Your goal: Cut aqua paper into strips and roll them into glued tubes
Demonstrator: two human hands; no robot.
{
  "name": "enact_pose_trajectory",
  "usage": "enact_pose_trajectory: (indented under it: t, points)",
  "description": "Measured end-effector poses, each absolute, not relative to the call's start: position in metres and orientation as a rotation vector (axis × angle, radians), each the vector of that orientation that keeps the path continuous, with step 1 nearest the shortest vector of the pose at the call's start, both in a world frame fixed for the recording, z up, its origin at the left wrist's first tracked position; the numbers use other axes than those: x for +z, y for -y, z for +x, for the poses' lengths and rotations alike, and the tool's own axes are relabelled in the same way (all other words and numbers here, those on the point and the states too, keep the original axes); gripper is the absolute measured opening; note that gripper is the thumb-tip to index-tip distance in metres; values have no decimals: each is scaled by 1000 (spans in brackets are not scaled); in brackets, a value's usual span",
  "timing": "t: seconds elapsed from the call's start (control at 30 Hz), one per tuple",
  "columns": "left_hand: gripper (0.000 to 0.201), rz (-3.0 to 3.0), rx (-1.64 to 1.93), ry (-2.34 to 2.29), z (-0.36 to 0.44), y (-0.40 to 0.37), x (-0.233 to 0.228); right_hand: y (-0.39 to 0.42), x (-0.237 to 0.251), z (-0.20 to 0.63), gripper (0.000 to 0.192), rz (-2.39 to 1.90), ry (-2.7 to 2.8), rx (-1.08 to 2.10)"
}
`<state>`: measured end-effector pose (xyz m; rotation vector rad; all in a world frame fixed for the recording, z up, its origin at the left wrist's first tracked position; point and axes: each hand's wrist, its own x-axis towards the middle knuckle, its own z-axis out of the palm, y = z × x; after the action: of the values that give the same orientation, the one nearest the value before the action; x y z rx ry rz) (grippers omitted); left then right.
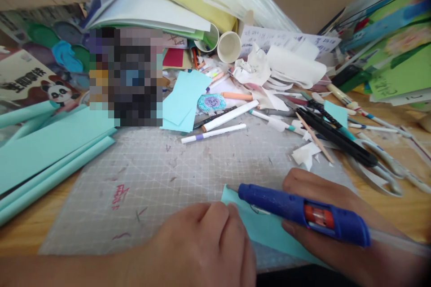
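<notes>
My right hand is wrapped round a blue hot glue pen with a red window in its side. A translucent stick trails from the pen's rear, and its thin metal tip points left, at the far corner of a light-teal paper strip. My left hand is closed, with curled fingers pressed at the strip's left edge; its fingertips are mostly hidden. The strip lies slanting over a grey gridded cutting mat, and a small dark-outlined pale mark shows on it beneath the pen.
Rolled and folded teal paper lies at left. Teal sheets, white paper tubes and crumpled paper cover the back. On the right are a black utility knife, scissors and scraps. Two paper cups stand behind.
</notes>
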<state>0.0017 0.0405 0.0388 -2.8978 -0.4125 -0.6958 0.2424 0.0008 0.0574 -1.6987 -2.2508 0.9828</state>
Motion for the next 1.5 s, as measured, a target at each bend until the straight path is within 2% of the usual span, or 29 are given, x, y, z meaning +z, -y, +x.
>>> enact_pose_trajectory:
  t: [0.17,0.5,0.7,0.9,1.3,1.5]
  points:
    - [24,-2956,-594,489,2,-38,37,-3,56,243,20,-1679,2251,977]
    - [31,-2931,-639,424,-1,-38,44,0,62,243,20,-1771,2313,906]
    - [26,-2985,-505,488,-1,-35,47,3,63,245,18,-1721,2310,876]
    - [26,-2929,-647,374,-1,-40,42,4,66,245,21,-1753,2316,871]
    - [33,-2897,-626,406,-2,-44,44,6,76,248,20,-1797,2300,898]
    - [29,-2855,-689,411,-3,-44,41,8,77,250,20,-1814,2250,964]
